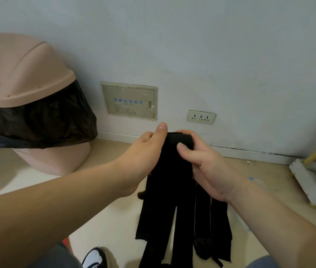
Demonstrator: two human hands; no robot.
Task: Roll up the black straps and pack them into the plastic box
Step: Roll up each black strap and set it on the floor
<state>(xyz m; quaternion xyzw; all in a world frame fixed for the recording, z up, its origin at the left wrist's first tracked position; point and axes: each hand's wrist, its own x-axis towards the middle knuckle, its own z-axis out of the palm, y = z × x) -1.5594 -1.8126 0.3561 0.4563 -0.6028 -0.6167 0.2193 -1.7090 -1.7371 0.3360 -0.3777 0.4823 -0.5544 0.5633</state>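
A bunch of black straps [172,192] hangs in front of me, its upper end held up between both hands. My left hand [143,157] grips the bunch from the left, thumb up along the top edge. My right hand [205,163] grips it from the right, thumb pressed across the folded top. Several loose strap ends dangle down towards the floor, some with thin pale stitching. The plastic box is not in view.
A pink swing-lid bin [23,89] with a black liner stands at the left by the wall. A wall panel [129,101] and a socket [201,117] lie ahead. A white and yellow rack [315,171] sits at the right. My shoe [95,258] shows below.
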